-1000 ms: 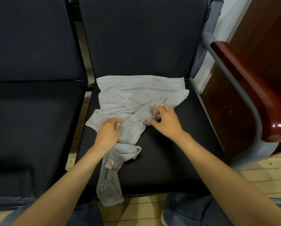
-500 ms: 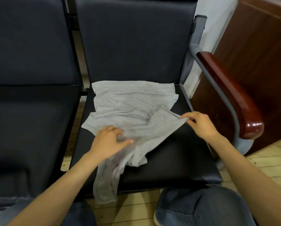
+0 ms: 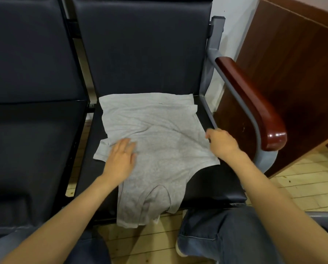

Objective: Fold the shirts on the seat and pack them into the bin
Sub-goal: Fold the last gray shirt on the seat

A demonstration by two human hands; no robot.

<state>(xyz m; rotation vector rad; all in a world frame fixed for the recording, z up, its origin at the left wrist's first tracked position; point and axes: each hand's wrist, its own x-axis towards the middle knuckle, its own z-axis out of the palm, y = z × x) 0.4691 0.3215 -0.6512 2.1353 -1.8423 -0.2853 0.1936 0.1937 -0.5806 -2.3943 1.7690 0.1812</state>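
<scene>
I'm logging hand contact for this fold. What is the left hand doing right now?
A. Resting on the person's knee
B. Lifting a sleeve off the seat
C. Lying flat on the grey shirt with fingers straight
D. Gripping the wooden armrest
C: the left hand lies flat, fingers straight, on the grey shirt spread over the seat, while the right hand holds the shirt's right edge.

The person wore dark blue denim jeans [image 3: 216,235] — a stitched seam ran across the right leg — with a pale shoe edge [image 3: 179,249] below; both forearms [image 3: 79,204] were bare
</scene>
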